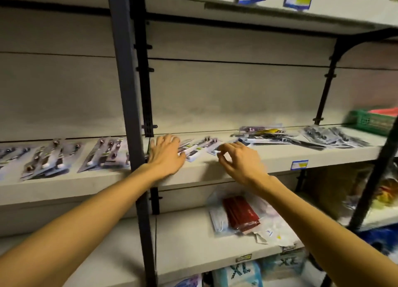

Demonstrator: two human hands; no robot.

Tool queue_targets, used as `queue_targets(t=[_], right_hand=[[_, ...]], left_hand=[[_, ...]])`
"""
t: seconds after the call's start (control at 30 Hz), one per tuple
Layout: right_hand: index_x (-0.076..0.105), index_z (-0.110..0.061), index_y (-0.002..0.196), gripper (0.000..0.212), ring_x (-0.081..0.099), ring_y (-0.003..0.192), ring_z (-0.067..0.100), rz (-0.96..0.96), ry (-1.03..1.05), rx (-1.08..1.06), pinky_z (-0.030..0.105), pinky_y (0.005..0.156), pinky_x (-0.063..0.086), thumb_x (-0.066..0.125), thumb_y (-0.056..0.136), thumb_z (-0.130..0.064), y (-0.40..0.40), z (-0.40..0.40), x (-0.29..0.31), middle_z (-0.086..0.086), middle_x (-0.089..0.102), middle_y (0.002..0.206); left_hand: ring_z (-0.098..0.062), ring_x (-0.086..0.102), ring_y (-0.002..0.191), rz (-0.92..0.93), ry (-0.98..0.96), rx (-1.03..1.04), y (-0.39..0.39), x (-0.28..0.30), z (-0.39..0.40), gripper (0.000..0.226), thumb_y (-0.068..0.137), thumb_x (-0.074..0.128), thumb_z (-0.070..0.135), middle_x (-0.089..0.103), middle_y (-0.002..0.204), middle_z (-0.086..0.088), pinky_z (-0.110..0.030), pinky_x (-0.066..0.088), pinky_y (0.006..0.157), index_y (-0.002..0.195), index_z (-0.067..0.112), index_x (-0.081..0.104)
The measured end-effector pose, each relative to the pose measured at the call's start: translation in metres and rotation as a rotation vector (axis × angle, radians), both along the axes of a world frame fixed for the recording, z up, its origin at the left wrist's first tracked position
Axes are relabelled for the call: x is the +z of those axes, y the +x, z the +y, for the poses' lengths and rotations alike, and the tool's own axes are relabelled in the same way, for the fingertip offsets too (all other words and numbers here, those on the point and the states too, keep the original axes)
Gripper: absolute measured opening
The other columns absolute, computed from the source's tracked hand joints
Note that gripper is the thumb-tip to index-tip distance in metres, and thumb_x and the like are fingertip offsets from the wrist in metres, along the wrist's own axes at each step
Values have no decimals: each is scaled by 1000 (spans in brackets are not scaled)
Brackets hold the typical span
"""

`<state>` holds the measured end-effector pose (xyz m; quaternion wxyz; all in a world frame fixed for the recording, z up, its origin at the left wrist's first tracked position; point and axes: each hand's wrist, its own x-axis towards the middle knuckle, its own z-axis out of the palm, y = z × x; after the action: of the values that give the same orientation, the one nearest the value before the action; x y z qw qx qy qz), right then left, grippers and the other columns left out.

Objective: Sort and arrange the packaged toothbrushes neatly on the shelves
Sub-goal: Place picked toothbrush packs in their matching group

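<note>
Left hand: fingers straight and spread, palm down on the middle shelf at its front edge, just right of the dark upright post, fingertips touching the near toothbrush packs. Right hand: fingers curled, thumb and forefinger pinching the corner of a small pack beside the left hand's group.

Packaged toothbrushes, same shelf: two fanned groups and left of the post, overhanging the shelf lip; a loose heap toward the back wall on the right; a further dark spread beyond it, near the green basket.

Open room: a bare strip of shelf runs along the front edge from the right hand to the blue price tag.

Lower shelf: red packets on clear wrappers.
</note>
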<state>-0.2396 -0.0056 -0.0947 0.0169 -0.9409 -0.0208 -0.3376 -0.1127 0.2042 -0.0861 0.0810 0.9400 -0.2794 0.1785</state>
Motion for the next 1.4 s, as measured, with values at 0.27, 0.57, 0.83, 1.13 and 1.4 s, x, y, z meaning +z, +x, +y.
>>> queue_targets(t=[0.27,0.57,0.83,1.13,1.4], right_hand=[[31,-29,154,60,27,146,29,324,46,205,47,116,29,43,100,-49,78,-2,-4,5,27,162],[49,-26,143,61,54,124,29,412,115,292,47,107,38,39,96,-64,104,8,-3,4,48,143],[67,-25,118,67,61,102,30,408,154,117,38,90,50,51,80,-78,91,-12,15,7,55,118],[65,-21,110,60,61,99,29,337,179,-116,41,92,46,59,75,-70,105,5,6,8,62,115],[59,-10,125,69,53,118,35,258,209,-245,46,106,37,55,82,-64,107,12,-2,14,58,129]], left_hand=[[-33,59,115,127,-50,236,23,-4,-6,39,97,46,26,64,131,-7,-35,45,83,135,31,58],[-26,62,97,131,-436,359,37,11,-14,30,98,50,22,69,117,2,-31,46,72,120,33,67],[-26,51,61,542,-1122,221,43,21,-36,28,86,46,-3,57,70,-11,-28,39,53,80,8,71],[-12,54,64,719,-1199,115,39,-4,-40,36,86,68,6,64,82,-2,-17,43,47,119,16,60],[-12,59,63,685,-1244,62,38,-9,-36,34,86,62,-3,69,100,-8,-15,40,37,119,9,58]])
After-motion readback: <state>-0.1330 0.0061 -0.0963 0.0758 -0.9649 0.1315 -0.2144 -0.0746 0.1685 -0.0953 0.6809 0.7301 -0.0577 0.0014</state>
